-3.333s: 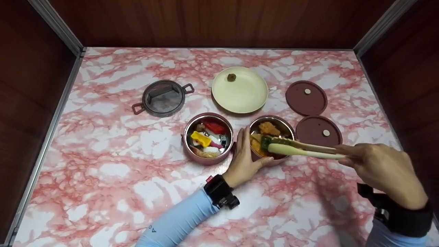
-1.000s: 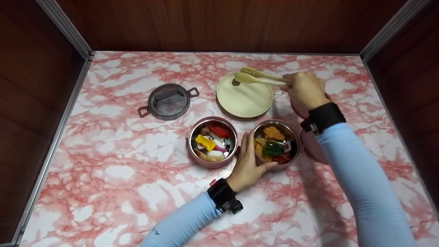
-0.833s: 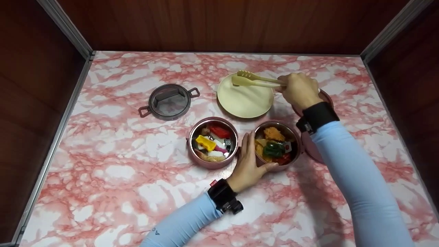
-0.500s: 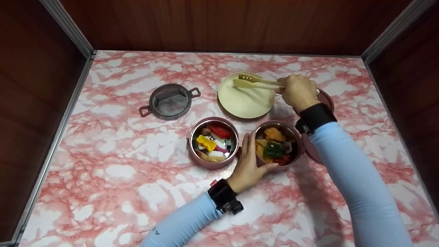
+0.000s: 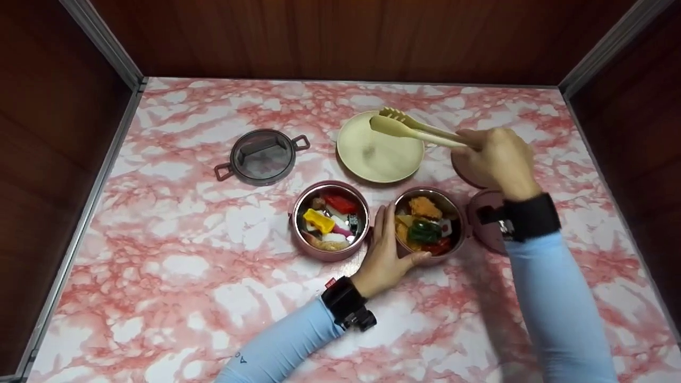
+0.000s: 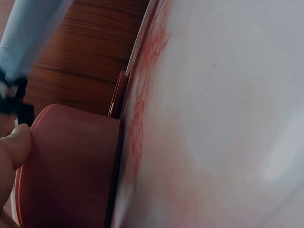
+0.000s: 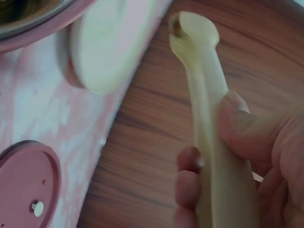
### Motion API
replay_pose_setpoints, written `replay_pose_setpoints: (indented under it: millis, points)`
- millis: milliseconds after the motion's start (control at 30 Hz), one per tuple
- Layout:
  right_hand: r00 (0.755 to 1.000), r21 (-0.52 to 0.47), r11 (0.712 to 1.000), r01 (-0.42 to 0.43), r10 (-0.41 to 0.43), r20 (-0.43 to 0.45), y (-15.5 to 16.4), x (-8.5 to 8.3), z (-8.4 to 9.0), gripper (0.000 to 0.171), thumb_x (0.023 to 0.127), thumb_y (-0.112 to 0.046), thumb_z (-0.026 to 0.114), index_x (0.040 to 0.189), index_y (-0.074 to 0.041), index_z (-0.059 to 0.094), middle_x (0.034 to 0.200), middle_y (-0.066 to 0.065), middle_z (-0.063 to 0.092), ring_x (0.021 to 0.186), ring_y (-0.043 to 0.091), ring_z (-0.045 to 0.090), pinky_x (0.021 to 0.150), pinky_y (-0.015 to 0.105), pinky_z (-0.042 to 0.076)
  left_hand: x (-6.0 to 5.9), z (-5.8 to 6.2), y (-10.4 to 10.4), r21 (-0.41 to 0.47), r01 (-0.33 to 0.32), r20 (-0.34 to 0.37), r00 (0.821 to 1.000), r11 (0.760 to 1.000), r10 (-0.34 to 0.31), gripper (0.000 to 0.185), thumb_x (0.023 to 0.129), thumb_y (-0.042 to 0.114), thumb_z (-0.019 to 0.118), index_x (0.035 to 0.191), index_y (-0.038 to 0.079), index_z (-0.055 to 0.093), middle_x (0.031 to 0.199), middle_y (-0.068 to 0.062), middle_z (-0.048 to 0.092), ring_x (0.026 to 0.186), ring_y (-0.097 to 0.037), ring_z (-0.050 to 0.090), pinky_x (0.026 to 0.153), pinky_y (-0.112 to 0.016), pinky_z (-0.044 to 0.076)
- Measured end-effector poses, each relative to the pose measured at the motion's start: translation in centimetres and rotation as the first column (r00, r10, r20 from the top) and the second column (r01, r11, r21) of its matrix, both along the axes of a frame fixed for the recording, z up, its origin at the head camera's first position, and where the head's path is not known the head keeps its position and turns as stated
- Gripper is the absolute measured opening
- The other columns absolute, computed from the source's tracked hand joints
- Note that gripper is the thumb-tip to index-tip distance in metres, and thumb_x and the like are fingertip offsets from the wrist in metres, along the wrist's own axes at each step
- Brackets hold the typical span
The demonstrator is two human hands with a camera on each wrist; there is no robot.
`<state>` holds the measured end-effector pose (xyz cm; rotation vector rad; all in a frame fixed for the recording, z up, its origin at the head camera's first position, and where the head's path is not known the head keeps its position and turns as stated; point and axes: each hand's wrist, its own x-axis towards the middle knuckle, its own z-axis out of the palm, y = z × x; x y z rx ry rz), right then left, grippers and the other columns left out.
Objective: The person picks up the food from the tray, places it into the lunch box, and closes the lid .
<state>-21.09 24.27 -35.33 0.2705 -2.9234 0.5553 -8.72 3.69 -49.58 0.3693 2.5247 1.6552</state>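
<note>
We see the right hand (image 5: 503, 154) gripping pale yellow-green plastic tongs (image 7: 206, 99), thumb on one arm and fingers curled round the other. Their rounded heads are closed on a small brown lump (image 7: 176, 26), raised above the round pale yellow plate (image 5: 380, 170). Our left hand (image 5: 384, 263) holds the pink steel-lined round pot (image 6: 71, 166) on the right, fingers along its left side and thumb at the near rim. In it we find a glossy green piece (image 5: 424, 232), a crumbly orange piece (image 5: 424, 206) and other bits. Just to the left stands a second pink steel-lined pot (image 5: 327, 256) with a yellow piece (image 5: 319, 220) among its contents. A grey see-through lid with two loop handles (image 5: 264, 158) lies farther left on the red-and-white marbled desk (image 5: 159, 271).
</note>
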Motion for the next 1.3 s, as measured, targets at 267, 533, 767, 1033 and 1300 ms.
replay_pose_setpoints:
  millis: [267, 533, 767, 1033, 1300]
  points:
    - [0.991, -0.052, 0.998, 0.025, -0.018, 0.130, 4.4, 6.1, 1.0, 0.041, 0.093, -0.042, 0.069, 0.130, -0.023, 0.068, 0.090, 0.012, 0.071, 0.064, 0.024, 0.050, 0.052, 0.038, 0.035, 0.0, -0.1, 0.1, -0.002, 0.000, 0.011, 1.000, 1.000, 0.000, 0.117, 0.082, 0.046, 0.078, 0.160, 0.015, -0.005, 0.162, -0.023, -0.001, 0.146, -0.043, 0.010, 0.114, -0.052, 0.025]
    - [0.983, -0.042, 0.999, 0.022, -0.013, 0.185, 7.8, 10.5, -0.3, 0.037, 0.092, -0.040, 0.069, 0.125, -0.023, 0.071, 0.097, 0.012, 0.072, 0.069, 0.024, 0.052, 0.056, 0.037, 0.035, 0.1, -0.1, 0.2, -0.008, -0.005, 0.026, 1.000, 1.000, 0.005, 0.116, 0.081, 0.047, 0.077, 0.159, 0.012, -0.002, 0.162, -0.023, -0.001, 0.146, -0.043, 0.009, 0.114, -0.052, 0.023]
    - [0.967, -0.016, 1.000, -0.006, 0.010, 0.256, 9.1, 12.5, -0.7, 0.038, 0.093, -0.039, 0.069, 0.126, -0.019, 0.071, 0.103, 0.019, 0.072, 0.071, 0.024, 0.053, 0.057, 0.035, 0.037, 0.0, -0.1, 0.1, -0.003, 0.002, 0.038, 0.999, 1.000, -0.002, 0.116, 0.082, 0.046, 0.077, 0.160, 0.013, -0.002, 0.163, -0.022, -0.002, 0.147, -0.040, 0.008, 0.115, -0.049, 0.023]
    - [0.955, 0.033, 0.998, -0.045, 0.033, 0.294, 8.7, 11.9, -0.4, 0.037, 0.093, -0.037, 0.070, 0.125, -0.021, 0.071, 0.089, 0.011, 0.073, 0.070, 0.023, 0.054, 0.054, 0.034, 0.035, 0.0, -0.1, 0.1, -0.018, 0.010, 0.024, 1.000, 1.000, -0.010, 0.116, 0.083, 0.047, 0.076, 0.159, 0.012, -0.003, 0.162, -0.023, -0.003, 0.147, -0.038, 0.010, 0.115, -0.047, 0.024]
    - [0.953, 0.030, 0.998, -0.053, 0.041, 0.302, 8.1, 11.5, -0.6, 0.034, 0.092, -0.040, 0.069, 0.123, -0.026, 0.073, 0.095, 0.010, 0.073, 0.068, 0.022, 0.052, 0.053, 0.035, 0.034, 0.1, 0.0, 0.0, -0.016, 0.008, 0.039, 0.999, 1.000, -0.007, 0.116, 0.082, 0.049, 0.076, 0.159, 0.013, -0.004, 0.162, -0.023, -0.003, 0.147, -0.040, 0.011, 0.114, -0.049, 0.024]
